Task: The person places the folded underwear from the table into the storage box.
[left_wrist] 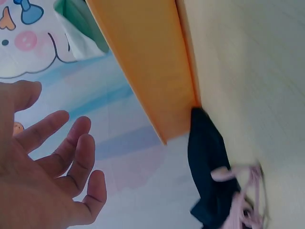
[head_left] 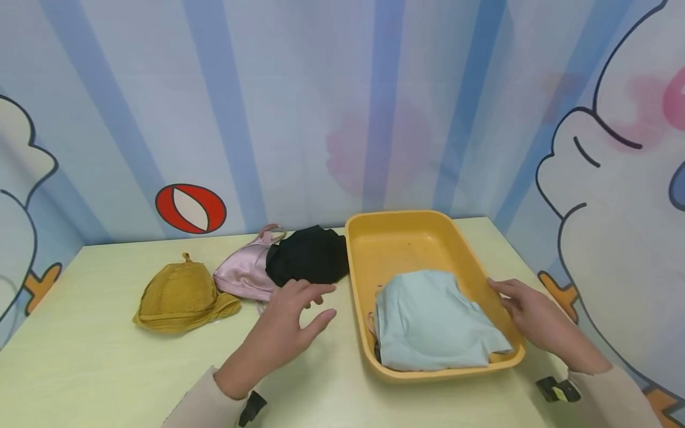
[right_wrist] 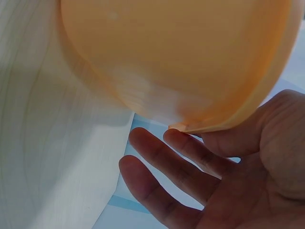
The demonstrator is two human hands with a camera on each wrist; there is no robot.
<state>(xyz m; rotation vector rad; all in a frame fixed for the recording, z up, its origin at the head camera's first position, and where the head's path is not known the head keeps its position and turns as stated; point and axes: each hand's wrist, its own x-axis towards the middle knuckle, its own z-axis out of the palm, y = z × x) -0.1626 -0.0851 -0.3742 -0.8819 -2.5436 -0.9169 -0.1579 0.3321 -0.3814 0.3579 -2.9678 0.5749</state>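
While the far side of the scene is filled by a blue-striped cartoon backdrop (head_left: pixel 305 89), a pale tabletop (head_left: pixel 69 356) is spread below it. To the right on this surface, a yellow tray (head_left: pixel 398 249) is placed, its long axis run from near to far. Its near half is covered by a pale green cloth (head_left: pixel 428 321), loosely folded, with a small pinkish loop (head_left: pixel 370 323) exposed at the left edge.

Left of the tray, three garments are laid in a row. Farthest left, a mustard bra (head_left: pixel 179 294) is set cup upward. Beside it a shiny pink garment (head_left: pixel 243 270) is partly overlapped by a black garment (head_left: pixel 307 255), whose long axis is turned left to right and whose right end is brought up to the tray's left wall.

The left hand (head_left: pixel 289 324) is held above the tabletop, between the tray and the mustard bra. Its grip is loosely spread, thumb apart, and nothing is held. By it the black garment is most nearly approached, being placed just beyond the fingertips, toward the far side; the right hand (head_left: pixel 535 315) is kept well apart, across the tray. There, the tray's right rim appears to be lightly pinched between thumb and finger, the other fingers left extended outside.
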